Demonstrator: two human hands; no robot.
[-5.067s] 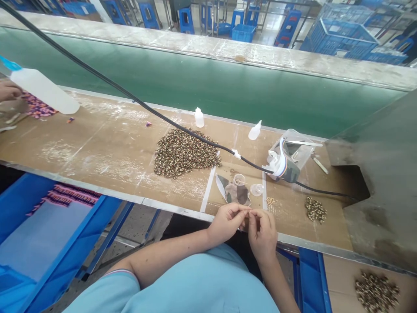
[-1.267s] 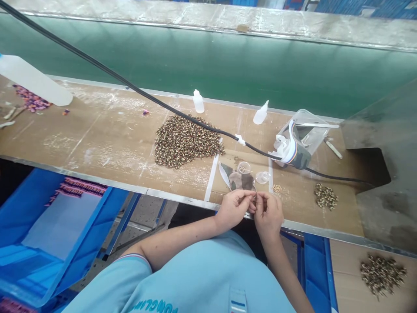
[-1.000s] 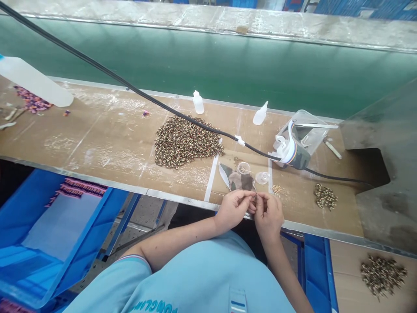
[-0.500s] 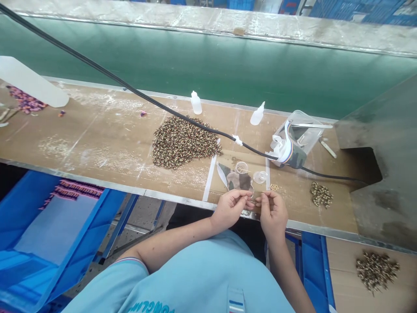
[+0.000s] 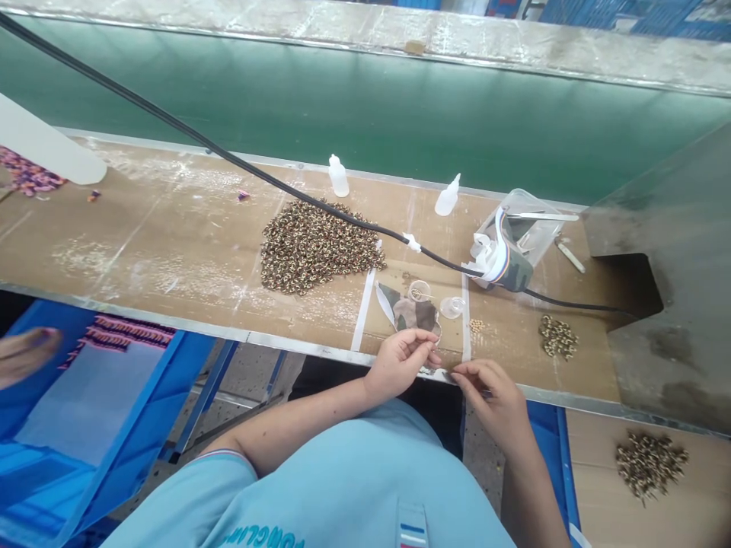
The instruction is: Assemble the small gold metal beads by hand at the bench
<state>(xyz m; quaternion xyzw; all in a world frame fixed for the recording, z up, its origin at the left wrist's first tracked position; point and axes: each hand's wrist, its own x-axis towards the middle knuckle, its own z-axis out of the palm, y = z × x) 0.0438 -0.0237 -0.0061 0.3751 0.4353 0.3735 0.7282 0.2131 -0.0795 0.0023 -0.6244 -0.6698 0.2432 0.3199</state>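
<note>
My left hand (image 5: 400,364) is closed in a pinch at the table's front edge, just below a camouflage cloth piece (image 5: 418,313); whatever it pinches is too small to name. To its right, my right hand (image 5: 491,392) has thumb and forefinger drawn together by the edge, a small dark item perhaps among its fingers. A small round clear dish (image 5: 419,291) rests on the cloth, with another clear dish (image 5: 452,307) beside it. Left of these lies a large pile of small patterned pieces (image 5: 317,247). Tiny beads (image 5: 477,326) are right of the tape strip.
Two white squeeze bottles (image 5: 339,176) stand at the back. A black cable (image 5: 245,164) crosses above the table to a clear bin (image 5: 528,202). Smaller piles (image 5: 558,337) lie right. Another person's hand (image 5: 26,356) is over a blue crate (image 5: 131,434).
My right hand has moved right and down, away from my left hand, which keeps its pinch. Another person's hand has appeared at the far left. The view has shifted slightly.
</note>
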